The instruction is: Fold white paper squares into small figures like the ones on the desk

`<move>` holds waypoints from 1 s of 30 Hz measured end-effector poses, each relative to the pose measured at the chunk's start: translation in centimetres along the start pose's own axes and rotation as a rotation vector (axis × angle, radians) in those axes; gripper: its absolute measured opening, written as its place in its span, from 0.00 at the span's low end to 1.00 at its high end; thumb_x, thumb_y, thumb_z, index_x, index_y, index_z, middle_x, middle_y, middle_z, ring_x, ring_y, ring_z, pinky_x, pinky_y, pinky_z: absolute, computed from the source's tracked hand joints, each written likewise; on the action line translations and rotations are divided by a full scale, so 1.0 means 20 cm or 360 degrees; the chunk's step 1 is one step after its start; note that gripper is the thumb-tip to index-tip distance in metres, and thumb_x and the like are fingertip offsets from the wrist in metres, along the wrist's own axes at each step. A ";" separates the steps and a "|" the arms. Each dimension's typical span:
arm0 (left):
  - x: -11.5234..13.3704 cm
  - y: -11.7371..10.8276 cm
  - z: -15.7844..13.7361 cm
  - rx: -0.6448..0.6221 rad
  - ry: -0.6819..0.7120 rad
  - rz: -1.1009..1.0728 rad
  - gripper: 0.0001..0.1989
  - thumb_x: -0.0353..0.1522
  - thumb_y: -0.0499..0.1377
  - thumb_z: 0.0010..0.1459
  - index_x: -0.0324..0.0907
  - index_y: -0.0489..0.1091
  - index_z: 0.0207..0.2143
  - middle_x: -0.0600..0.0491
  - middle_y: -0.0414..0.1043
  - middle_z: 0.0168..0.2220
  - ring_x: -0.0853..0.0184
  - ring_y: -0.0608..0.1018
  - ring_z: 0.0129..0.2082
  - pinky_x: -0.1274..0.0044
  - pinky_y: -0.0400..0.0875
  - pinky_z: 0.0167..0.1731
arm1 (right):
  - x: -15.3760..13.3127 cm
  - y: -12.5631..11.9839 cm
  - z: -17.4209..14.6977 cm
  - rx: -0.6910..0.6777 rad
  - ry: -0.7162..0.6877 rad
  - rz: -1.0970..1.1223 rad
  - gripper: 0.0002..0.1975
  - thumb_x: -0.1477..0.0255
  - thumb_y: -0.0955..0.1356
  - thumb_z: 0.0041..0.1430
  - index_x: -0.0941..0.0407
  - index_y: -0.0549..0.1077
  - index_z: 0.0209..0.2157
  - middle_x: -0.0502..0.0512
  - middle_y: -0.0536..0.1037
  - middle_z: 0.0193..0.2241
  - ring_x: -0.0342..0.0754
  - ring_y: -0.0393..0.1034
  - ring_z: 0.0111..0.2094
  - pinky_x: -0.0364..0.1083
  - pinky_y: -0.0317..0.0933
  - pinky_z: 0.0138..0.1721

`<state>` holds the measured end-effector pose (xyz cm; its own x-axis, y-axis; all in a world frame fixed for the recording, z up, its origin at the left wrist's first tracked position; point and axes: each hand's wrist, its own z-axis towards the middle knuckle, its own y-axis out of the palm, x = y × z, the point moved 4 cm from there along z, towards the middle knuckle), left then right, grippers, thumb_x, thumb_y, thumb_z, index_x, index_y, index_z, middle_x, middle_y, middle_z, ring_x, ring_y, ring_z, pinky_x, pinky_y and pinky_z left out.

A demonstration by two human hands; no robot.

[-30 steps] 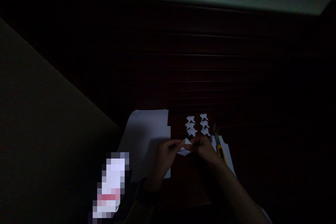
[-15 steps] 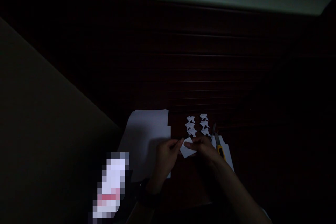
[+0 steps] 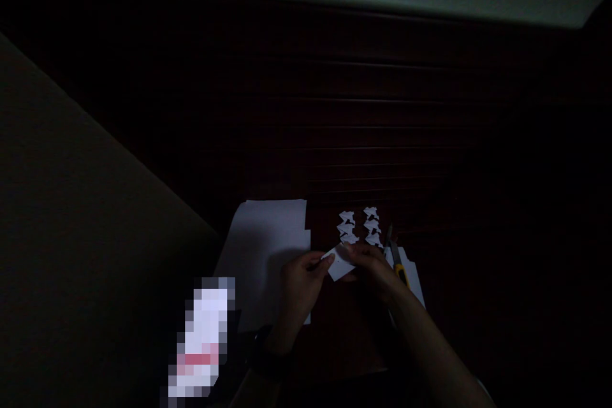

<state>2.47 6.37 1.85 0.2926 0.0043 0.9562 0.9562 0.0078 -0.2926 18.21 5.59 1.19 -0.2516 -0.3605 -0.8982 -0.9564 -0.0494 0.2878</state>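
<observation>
Between both hands is a small piece of white paper (image 3: 339, 266), held above the dark table. My left hand (image 3: 306, 277) pinches its left corner between thumb and fingers. At its upper right edge my right hand (image 3: 375, 266) grips the paper, thumb on top and fingers partly hidden beneath. Just beyond the hands lie several small folded white paper shapes in two columns, a left column (image 3: 347, 227) and a right column (image 3: 372, 225). The nearest shape of the left column is partly covered by the held paper.
Large white sheets (image 3: 268, 248) lie to the left, partly under my left arm. A yellow utility knife (image 3: 400, 273) rests on smaller white paper (image 3: 415, 280) at the right, beside a dark pointed tool (image 3: 389, 233). A blurred-out bright patch (image 3: 205, 325) shows at lower left.
The small paper has turned and shifted slightly up and left. My right thumb has moved from the paper's middle to its upper edge. The other things stay in place.
</observation>
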 end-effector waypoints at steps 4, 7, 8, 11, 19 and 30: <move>0.00 -0.01 0.00 0.0036 -0.0008 -0.0018 0.13 0.41 0.61 0.50 0.42 0.75 0.32 0.50 0.78 0.30 0.63 0.79 0.30 0.77 0.71 0.29 | 0.00 0.00 0.00 -0.0035 -0.0151 -0.0065 0.17 0.65 0.75 0.41 0.60 0.75 0.33 0.54 0.76 0.27 0.46 0.70 0.28 0.43 0.63 0.29; 0.01 0.00 0.00 -0.0077 -0.0050 -0.0100 0.14 0.42 0.60 0.51 0.41 0.75 0.32 0.51 0.77 0.27 0.66 0.77 0.24 0.79 0.69 0.22 | 0.00 -0.02 0.02 0.0039 -0.0204 -0.0180 0.14 0.66 0.75 0.40 0.61 0.74 0.26 0.52 0.74 0.21 0.43 0.67 0.23 0.42 0.60 0.26; 0.01 0.01 -0.01 -0.0128 -0.0057 -0.0130 0.14 0.42 0.60 0.51 0.40 0.75 0.32 0.51 0.77 0.26 0.67 0.76 0.22 0.80 0.67 0.19 | 0.00 -0.03 0.02 0.0048 -0.0210 -0.0207 0.14 0.66 0.75 0.40 0.61 0.74 0.25 0.51 0.74 0.20 0.43 0.67 0.22 0.42 0.59 0.25; 0.03 0.01 -0.01 -0.0245 -0.0076 -0.0231 0.14 0.41 0.59 0.52 0.39 0.75 0.31 0.53 0.75 0.23 0.71 0.72 0.18 0.82 0.64 0.16 | -0.01 -0.02 0.01 0.0014 -0.0197 -0.0214 0.13 0.67 0.75 0.40 0.61 0.73 0.24 0.50 0.73 0.20 0.42 0.65 0.22 0.41 0.58 0.25; 0.04 0.00 -0.03 -0.0339 -0.0204 -0.0300 0.14 0.41 0.62 0.49 0.38 0.77 0.29 0.52 0.74 0.22 0.69 0.73 0.20 0.81 0.65 0.18 | -0.03 -0.02 -0.01 0.0025 -0.0197 -0.0367 0.14 0.66 0.75 0.39 0.61 0.70 0.18 0.48 0.70 0.17 0.39 0.60 0.19 0.40 0.52 0.21; 0.03 -0.01 -0.01 -0.0214 -0.0072 -0.0196 0.16 0.38 0.60 0.51 0.40 0.76 0.40 0.49 0.78 0.30 0.66 0.76 0.24 0.78 0.70 0.22 | -0.03 -0.01 -0.01 0.0086 -0.0250 -0.0310 0.14 0.62 0.74 0.42 0.60 0.75 0.25 0.52 0.74 0.22 0.44 0.66 0.23 0.42 0.57 0.26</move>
<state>2.36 6.12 2.42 0.1757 0.0563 0.9828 0.9782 -0.1225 -0.1679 18.66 5.64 1.66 -0.0778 -0.2000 -0.9767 -0.9946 -0.0526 0.0900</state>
